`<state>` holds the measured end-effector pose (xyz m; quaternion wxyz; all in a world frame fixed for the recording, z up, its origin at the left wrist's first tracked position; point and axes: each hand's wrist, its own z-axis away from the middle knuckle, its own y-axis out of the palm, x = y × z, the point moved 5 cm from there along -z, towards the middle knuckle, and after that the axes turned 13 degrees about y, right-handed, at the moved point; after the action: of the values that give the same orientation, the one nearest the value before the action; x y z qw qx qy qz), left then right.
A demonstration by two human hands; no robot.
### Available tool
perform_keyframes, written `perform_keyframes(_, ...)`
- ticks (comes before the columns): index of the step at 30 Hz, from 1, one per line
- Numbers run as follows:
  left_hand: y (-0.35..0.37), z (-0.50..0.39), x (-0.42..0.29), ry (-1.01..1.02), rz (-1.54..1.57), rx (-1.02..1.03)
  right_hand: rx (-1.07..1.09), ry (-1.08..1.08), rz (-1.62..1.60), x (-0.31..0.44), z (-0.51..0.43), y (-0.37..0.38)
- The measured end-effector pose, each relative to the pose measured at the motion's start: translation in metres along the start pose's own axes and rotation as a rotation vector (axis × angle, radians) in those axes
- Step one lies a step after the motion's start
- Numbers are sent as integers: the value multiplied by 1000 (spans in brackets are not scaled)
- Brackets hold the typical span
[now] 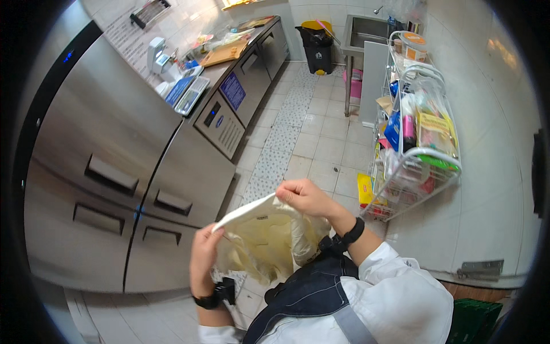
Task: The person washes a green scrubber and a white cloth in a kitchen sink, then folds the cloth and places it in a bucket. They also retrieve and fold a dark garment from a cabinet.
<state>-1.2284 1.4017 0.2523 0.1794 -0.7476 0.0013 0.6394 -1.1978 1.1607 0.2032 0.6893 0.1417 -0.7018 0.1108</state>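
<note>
A cream-coloured cloth garment (pixel 266 234) hangs between my hands in front of my dark apron (pixel 309 284). My left hand (pixel 205 247) pinches one end of its pale upper edge between thumb and fingers. At the other end of that edge, my right hand (pixel 303 197) is closed on the fabric. The edge between them slants up to the right, and the lower part falls in loose folds. What kind of garment it is, I cannot tell. Both my wrists wear black straps.
A steel refrigerator (pixel 103 142) stands at left, beside a worktop (pixel 223 69) with a scale (pixel 192 95) and a wooden board (pixel 225 52). A pedal bin (pixel 318 51) and a sink (pixel 369 32) are at the back. A loaded white wire rack (pixel 408 161) lines the right wall.
</note>
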Motion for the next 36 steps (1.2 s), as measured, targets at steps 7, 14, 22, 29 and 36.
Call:
perform_keyframes(7, -4, -117, 80, -115, 495, -196, 79, 172, -373, -24, -139, -54)
perform_keyframes(14, 11, -277, 116, -82, 849, -140, 44, 352, -825, -37, -262, -127)
perform_keyframes(22, 49, -515, 114, -150, 1473, 201, -68, 204, -1059, 1, -379, -254)
perform_keyframes(29, 111, -665, 96, -225, 1421, 504, -326, 83, -1132, 0, -426, -370)
perform_keyframes(36, 170, -821, 107, -205, 1305, 410, -328, 148, -1180, -7, -528, -510)
